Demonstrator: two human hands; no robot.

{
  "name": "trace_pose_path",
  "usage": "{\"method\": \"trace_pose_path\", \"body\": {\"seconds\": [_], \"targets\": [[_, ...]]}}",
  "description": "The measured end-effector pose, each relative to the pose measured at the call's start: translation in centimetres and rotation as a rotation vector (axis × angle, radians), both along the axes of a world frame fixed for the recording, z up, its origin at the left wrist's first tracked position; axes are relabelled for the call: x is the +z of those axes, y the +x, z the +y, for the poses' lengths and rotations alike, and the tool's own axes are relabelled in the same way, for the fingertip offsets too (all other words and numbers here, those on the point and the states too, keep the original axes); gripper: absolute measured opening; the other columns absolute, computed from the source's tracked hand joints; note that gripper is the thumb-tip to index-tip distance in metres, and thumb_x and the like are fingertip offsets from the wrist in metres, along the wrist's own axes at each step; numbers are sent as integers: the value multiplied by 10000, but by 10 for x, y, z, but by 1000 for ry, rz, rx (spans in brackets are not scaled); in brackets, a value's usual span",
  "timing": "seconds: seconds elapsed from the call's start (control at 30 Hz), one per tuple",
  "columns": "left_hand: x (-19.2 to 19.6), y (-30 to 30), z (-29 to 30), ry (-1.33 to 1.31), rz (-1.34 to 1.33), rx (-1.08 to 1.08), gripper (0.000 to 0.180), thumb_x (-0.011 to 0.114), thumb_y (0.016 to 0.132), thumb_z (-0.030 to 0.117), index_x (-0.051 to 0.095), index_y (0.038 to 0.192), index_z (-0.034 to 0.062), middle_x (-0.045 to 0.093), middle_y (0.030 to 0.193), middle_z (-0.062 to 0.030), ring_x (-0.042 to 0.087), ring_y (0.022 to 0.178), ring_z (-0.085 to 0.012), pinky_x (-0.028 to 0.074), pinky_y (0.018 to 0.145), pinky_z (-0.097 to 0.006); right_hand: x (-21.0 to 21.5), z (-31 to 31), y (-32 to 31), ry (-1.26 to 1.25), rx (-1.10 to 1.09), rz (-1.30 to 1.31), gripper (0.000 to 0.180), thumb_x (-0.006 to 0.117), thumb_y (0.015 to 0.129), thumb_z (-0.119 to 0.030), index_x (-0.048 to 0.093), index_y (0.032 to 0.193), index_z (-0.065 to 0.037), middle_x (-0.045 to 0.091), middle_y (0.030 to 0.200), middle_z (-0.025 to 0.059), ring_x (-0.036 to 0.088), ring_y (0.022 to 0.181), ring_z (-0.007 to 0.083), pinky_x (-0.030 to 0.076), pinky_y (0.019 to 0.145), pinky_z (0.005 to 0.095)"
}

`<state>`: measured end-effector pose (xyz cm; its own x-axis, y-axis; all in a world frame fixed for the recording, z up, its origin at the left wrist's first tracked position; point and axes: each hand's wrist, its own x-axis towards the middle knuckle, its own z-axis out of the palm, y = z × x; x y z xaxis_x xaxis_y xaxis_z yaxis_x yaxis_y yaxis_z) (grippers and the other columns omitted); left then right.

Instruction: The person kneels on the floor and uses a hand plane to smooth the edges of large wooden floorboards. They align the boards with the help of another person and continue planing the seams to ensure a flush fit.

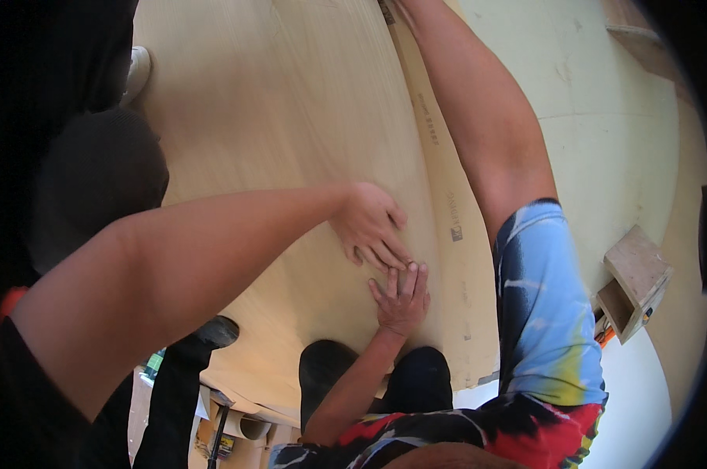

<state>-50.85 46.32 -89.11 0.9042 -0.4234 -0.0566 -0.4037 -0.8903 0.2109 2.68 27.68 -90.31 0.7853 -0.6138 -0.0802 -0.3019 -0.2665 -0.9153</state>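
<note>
A large sheet of pale wood-grain board (275, 102) lies in front of me. My left hand (404, 309) rests on it palm down, fingers stretched and slightly spread. Its fingertips meet those of another person's hand (369, 227), which reaches in from the left on a bare arm. Whether something small lies beneath the meeting fingertips cannot be made out. My right arm (498, 117), in a blue patterned sleeve, stretches far forward along the board's right side. Its hand is cut off by the top edge of the view.
A printed strip (447, 203) runs along the board's right side, beside a pale greenish surface (596, 133). A small open wooden box (639, 270) stands at the right. The other person's dark-clothed legs (170, 399) and shoe (219, 332) are at the left, above clutter (244, 426).
</note>
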Motion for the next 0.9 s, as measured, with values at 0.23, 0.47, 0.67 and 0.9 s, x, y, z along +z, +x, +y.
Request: {"method": "trace_pose_path", "body": {"seconds": [0.23, 0.47, 0.67, 0.9], "targets": [[0, -4, 2, 16, 6, 0, 539, 613, 874, 341, 596, 1395, 203, 405, 1523, -15, 311, 1452, -344, 180, 1154, -710, 3, -10, 23, 309, -131, -122, 448, 703, 888, -447, 741, 807, -9, 689, 679, 165, 662, 616, 297, 524, 645, 432], [0, 2, 9, 40, 111, -26, 625, 612, 876, 330, 512, 1463, 140, 350, 1551, -80, 260, 1467, -396, 160, 1140, -746, -4, -41, -162, 562, -227, -265, 484, 724, 915, -500, 584, 757, -64, 543, 711, -15, 473, 622, 76, 443, 579, 284], [-13, -8, 8, 127, 66, 8, 687, 651, 855, 361, 480, 1489, 158, 352, 1578, -82, 242, 1490, -373, 224, 1118, -750, 25, -117, -496, -307, -477, 243, 554, 713, 924, -273, 560, 1352, 44, 663, 1232, 194, 654, 1135, 260, 513, 961, 373], [16, -12, -18, -37, 94, 45, 640, 560, 957, 320, 396, 1539, 108, 315, 1621, -95, 215, 1526, -338, 156, 1191, -674, 141, -229, -597, -671, -127, 571, 816, 742, 830, -323, 408, 1490, 18, 525, 1388, 283, 486, 1343, 401, 395, 1135, 449]]}}
